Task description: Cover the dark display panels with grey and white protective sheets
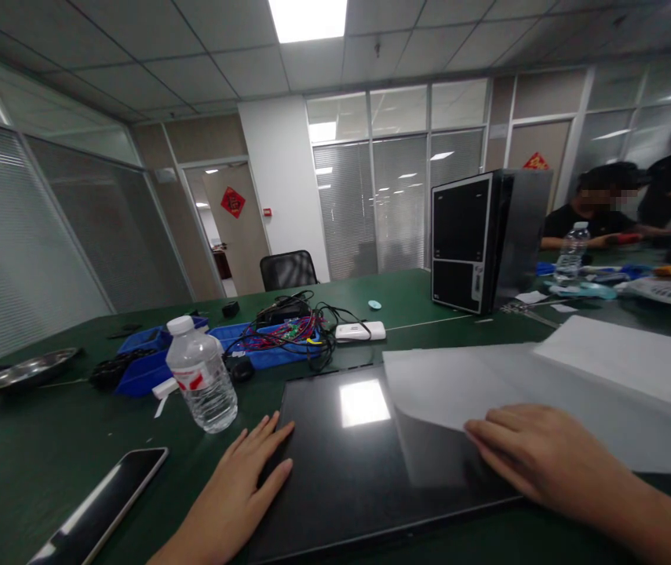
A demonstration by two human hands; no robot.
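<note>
A flat black glossy panel (335, 471) lies on the green table in front of me, reflecting a ceiling light. My left hand (246, 479) rests at its left edge with the fingers spread and thumb apart. Over the panel's right part, my right hand (538, 447) pinches the edge of a thin white sheet (458, 377), fingers pressed together. The sheet covers the panel's upper right and stretches right across the table, with a raised fold at the far right.
A water bottle (201, 377) and a phone (105, 502) stand and lie left. Behind are blue trays (270, 353) with cables, a white power strip (361, 331) and a black computer case (482, 243). Two people (597, 208) are at the far right, near another bottle (571, 251).
</note>
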